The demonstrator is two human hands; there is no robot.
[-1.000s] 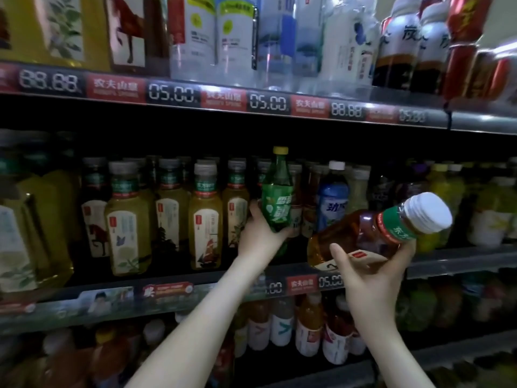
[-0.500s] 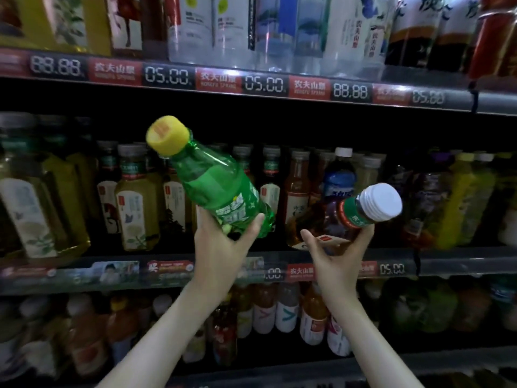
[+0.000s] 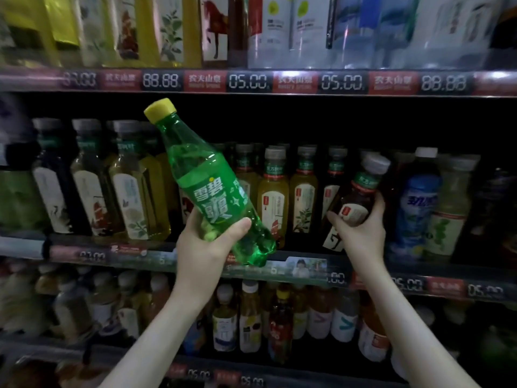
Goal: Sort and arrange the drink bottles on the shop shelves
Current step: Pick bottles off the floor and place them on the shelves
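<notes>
Closest to me, two bare forearms are reaching up from below toward the shelving. The left hand [image 3: 205, 242] is gripping the lower body of a green soda bottle [image 3: 212, 191], thumb pressing across the front just under the label and fingers wrapping behind. The bottle is hanging in the air in front of the middle shelf, leaning so that its yellow cap [image 3: 160, 110] is pointing up and to the left while its base is dipping toward the shelf's front edge [image 3: 307, 268].

The right hand [image 3: 361, 233] is clasping a brown tea bottle [image 3: 356, 197] around its lower half, the pale cap [image 3: 376, 163] tipping up to the right. That bottle is sitting in among the middle shelf's row; whether its base is touching the shelf I cannot tell.

Behind the hands, yellow tea bottles [image 3: 272, 197] are standing upright in a line, and a blue-labelled bottle [image 3: 419, 208] is standing just right of the brown one. Below, more small bottles [image 3: 249, 317] are crowding the lower shelf. Farthest up, a strip of red price tags [image 3: 251, 81] is running along the top shelf, with clear water bottles [image 3: 307, 29] standing above it.
</notes>
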